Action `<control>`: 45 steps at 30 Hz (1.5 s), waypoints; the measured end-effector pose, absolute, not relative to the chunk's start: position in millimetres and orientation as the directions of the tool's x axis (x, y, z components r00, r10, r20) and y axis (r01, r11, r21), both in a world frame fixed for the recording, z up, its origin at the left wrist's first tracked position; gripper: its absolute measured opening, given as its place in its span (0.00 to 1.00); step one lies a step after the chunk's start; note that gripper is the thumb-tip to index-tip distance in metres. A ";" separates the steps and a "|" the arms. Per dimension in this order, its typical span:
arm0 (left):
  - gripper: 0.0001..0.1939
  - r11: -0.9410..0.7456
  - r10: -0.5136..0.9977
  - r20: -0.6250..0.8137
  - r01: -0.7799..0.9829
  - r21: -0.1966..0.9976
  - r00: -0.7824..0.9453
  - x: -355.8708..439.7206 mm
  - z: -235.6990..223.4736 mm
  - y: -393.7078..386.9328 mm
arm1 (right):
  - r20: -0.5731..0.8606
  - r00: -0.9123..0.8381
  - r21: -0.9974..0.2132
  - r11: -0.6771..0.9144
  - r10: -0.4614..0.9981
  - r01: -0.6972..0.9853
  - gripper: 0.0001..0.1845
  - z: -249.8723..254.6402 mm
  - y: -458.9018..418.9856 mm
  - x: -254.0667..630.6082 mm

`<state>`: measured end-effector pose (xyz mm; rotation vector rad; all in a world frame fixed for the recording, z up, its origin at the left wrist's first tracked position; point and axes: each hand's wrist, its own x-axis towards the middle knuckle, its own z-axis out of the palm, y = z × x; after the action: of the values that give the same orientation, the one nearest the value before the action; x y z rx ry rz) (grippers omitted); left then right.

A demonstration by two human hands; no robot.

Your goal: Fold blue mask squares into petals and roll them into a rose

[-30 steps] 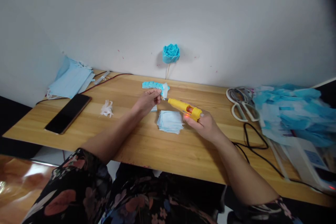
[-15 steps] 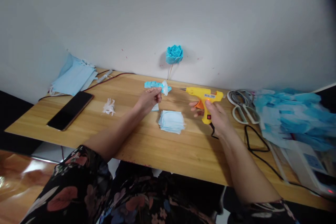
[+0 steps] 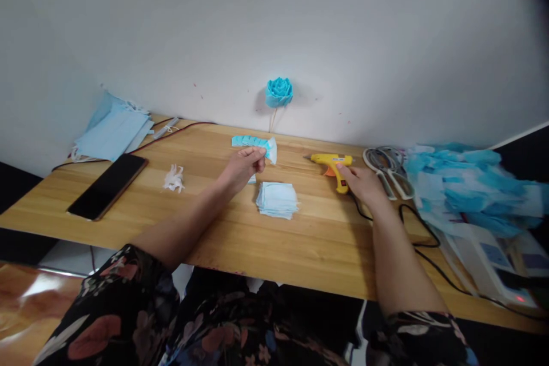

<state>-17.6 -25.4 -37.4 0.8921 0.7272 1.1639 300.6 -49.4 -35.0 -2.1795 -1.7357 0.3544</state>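
Observation:
My left hand (image 3: pixel 242 164) pinches a strip of folded light-blue pieces (image 3: pixel 254 144) above the wooden table (image 3: pixel 223 223). My right hand (image 3: pixel 362 182) rests on the handle of a yellow glue gun (image 3: pixel 331 161) that lies on the table, nozzle pointing left. A small stack of light-blue squares (image 3: pixel 277 200) lies between my hands. A finished blue paper flower (image 3: pixel 279 92) on a thin stick leans against the white wall behind.
A black phone (image 3: pixel 108 185) and a white scrap (image 3: pixel 174 178) lie at the left, with a pile of blue masks (image 3: pixel 112 131) behind. Scissors (image 3: pixel 384 163), a heap of blue offcuts (image 3: pixel 467 189) and a black cord (image 3: pixel 412 229) fill the right.
My right hand drew the glue gun away from the blue strip, swung it right and set it down on the table. My left hand kept holding the strip.

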 end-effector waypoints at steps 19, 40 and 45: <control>0.20 0.159 0.934 0.009 -0.437 0.885 0.357 -16.1 -36.6 -31.0 | 0.176 -0.480 -0.643 0.469 0.860 0.605 0.10 8.9 -50.7 195.3; 0.21 0.098 0.919 0.004 -0.239 0.966 0.393 -14.3 -38.9 -33.8 | 0.230 0.090 -0.965 0.239 0.969 -0.110 0.22 -15.9 -48.3 214.3; 0.19 0.028 0.934 0.015 -0.116 0.993 0.357 -12.3 -31.5 -39.5 | 0.239 -0.100 -0.956 0.252 0.966 0.148 0.26 -18.6 -61.1 196.6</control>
<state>-12.3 -39.5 -31.5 1.2687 0.8571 0.9868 196.6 -61.1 -18.6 -1.0941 -1.4932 0.9987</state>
